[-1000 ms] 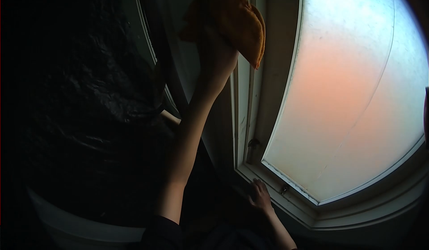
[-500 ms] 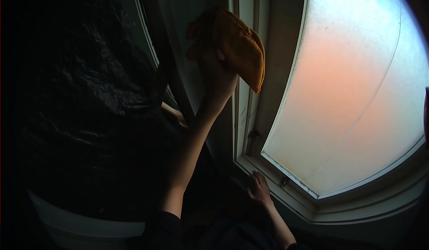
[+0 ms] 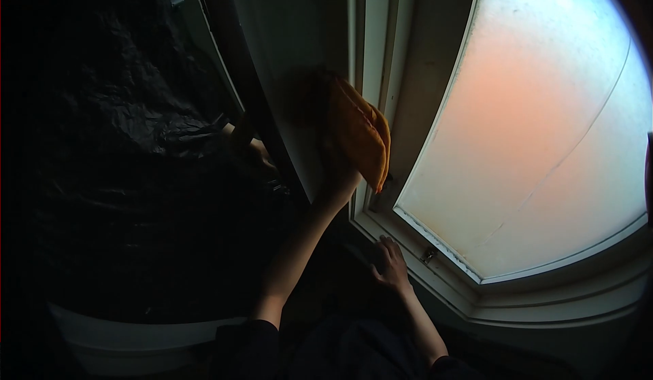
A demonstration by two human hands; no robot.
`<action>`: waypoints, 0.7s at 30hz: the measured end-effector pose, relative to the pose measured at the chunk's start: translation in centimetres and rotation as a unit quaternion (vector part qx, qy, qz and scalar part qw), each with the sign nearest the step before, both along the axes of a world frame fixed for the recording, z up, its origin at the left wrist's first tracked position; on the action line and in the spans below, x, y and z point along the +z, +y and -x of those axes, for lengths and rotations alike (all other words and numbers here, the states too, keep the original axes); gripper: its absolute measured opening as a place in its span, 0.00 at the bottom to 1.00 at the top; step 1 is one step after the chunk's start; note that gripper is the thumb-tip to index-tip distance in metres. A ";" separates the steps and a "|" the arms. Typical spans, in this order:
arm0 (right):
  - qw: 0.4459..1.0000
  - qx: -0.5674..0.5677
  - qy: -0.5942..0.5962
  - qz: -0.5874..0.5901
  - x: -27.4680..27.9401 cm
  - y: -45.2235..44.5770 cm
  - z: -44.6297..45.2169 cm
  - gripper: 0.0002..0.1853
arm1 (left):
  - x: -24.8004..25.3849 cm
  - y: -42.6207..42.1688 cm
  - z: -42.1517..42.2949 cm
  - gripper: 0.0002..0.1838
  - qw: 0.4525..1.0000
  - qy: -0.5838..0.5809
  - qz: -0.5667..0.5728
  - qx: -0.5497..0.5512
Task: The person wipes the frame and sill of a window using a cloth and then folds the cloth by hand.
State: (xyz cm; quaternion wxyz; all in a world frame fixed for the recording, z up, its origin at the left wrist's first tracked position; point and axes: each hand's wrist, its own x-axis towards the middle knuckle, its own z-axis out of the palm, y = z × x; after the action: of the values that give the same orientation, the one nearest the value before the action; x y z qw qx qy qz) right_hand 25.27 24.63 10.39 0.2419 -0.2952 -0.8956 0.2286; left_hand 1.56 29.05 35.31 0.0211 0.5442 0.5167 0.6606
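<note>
An orange-brown folded cloth (image 3: 364,139) is in my left hand (image 3: 335,166), against or close to the dark wall panel left of the window frame. The cloth and deep shadow hide most of the fingers. My right hand (image 3: 390,264) lies on the lower window frame (image 3: 445,293) near its corner, fingers stretched out and thumb apart, with nothing in it. A small metal latch (image 3: 429,254) sits just to the right of those fingers.
A bright frosted window pane (image 3: 524,149), crossed by a thin curved line, fills the right side. Crinkled black plastic sheeting (image 3: 156,128) hangs at left beside a dark upright edge (image 3: 255,101). A pale rounded rim (image 3: 136,332) shows at the lower left.
My left hand and the cloth have moved down along the panel. My right hand stays on the frame, while the view has shifted slightly.
</note>
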 end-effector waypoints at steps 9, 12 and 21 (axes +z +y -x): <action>1.000 0.002 0.001 -0.003 -0.3 0.2 0.1 0.36 | -15.1 -1.1 0.6 0.26 0.998 0.009 -0.021 0.066; 1.000 -0.004 0.003 0.002 -0.1 0.3 0.2 0.36 | -19.2 -0.7 1.0 0.24 0.998 -0.059 -0.034 -0.009; 1.000 -0.004 -0.011 -0.003 0.0 0.3 0.2 0.37 | -31.3 0.0 -0.6 0.19 0.946 -0.213 -0.060 -0.237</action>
State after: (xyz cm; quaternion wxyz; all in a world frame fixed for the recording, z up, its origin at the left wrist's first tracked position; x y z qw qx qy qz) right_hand 25.03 24.95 10.37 0.2336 -0.3004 -0.8979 0.2212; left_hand 2.13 29.02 3.98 0.2545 0.4976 0.3154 0.7669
